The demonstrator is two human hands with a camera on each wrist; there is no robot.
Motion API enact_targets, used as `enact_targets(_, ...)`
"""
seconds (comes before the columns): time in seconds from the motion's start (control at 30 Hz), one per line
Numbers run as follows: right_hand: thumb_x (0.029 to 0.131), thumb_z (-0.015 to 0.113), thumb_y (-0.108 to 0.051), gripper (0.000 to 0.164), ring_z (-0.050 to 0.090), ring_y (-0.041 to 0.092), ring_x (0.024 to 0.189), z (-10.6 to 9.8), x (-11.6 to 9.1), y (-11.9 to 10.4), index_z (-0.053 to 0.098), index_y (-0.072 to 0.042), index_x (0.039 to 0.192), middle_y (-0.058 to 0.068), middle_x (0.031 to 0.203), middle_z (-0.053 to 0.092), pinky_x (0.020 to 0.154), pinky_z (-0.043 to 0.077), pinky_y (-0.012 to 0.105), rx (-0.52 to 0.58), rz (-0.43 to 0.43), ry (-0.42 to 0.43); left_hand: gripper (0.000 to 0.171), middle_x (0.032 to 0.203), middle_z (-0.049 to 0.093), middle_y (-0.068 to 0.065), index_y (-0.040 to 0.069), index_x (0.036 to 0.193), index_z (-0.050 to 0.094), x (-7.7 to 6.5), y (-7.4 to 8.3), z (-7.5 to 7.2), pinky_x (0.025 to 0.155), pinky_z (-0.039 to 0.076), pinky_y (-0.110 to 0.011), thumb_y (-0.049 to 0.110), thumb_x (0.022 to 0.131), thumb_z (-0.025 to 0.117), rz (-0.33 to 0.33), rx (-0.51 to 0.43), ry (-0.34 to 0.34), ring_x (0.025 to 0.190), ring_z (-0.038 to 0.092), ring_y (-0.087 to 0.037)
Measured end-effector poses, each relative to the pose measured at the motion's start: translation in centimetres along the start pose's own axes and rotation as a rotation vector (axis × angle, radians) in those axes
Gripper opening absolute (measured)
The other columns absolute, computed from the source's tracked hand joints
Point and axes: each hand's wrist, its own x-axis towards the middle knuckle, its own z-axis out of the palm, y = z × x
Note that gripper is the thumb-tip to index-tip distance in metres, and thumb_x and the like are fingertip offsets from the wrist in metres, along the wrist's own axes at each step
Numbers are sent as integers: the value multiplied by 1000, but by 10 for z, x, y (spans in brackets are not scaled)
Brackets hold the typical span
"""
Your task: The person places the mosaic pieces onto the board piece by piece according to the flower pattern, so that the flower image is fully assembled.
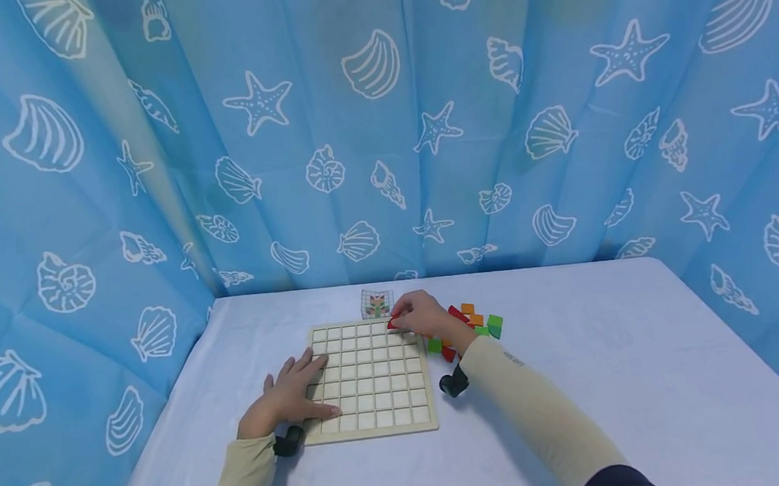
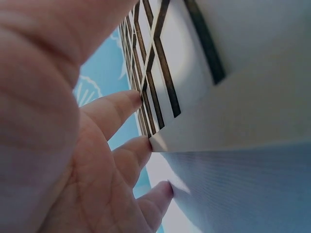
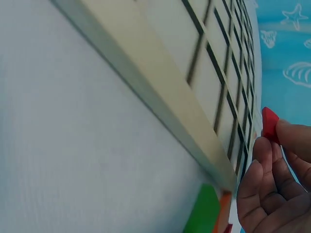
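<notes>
A flat wooden grid board (image 1: 373, 378) with pale square cells lies on the table. My left hand (image 1: 291, 392) rests across the board's left edge, fingers spread; in the left wrist view its fingertips (image 2: 133, 99) touch the frame. Over the board's far right corner, my right hand (image 1: 424, 313) pinches a small red block (image 3: 269, 125) between thumb and fingers. That red block looks angled at one end, and its full shape is partly covered by the fingers. Just right of the board lies a loose pile of coloured blocks (image 1: 495, 322), red, orange and green, partly hidden behind the right wrist.
A small printed pattern card (image 1: 377, 303) lies behind the board's far edge. The white-covered table (image 1: 576, 350) extends to the right and front. A blue curtain (image 1: 383, 159) with white shells and starfish hangs behind. Each wrist carries a black camera.
</notes>
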Motion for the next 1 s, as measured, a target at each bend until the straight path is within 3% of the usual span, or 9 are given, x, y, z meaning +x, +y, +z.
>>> enact_targets(0.2, 90, 72, -15, 12, 62, 16, 88, 11, -1, -7, 72, -9, 100, 4, 97, 70, 80, 54, 32, -37, -53, -26, 106, 164, 19, -18, 16, 155, 34, -3, 2, 1, 111, 9, -77, 54, 70, 84, -4, 2, -6, 148, 14, -51)
enact_targets(0.53, 91, 72, -17, 9, 61, 15, 87, 22, 1, -9, 73, -13, 98, 0, 94, 69, 80, 54, 31, -58, -97, -89, 107, 164, 21, -16, 18, 155, 34, 0, 2, -1, 111, 11, -76, 56, 69, 84, -33, 31, -6, 149, 15, -48)
enact_targets(1.0, 93, 70, -17, 5, 58, 15, 88, 26, 2, -5, 72, -18, 97, -3, 93, 68, 83, 53, 30, -116, -131, -84, 108, 164, 21, -17, 18, 155, 34, 2, 2, 0, 110, 12, -77, 57, 68, 84, -45, 37, -11, 148, 16, -49)
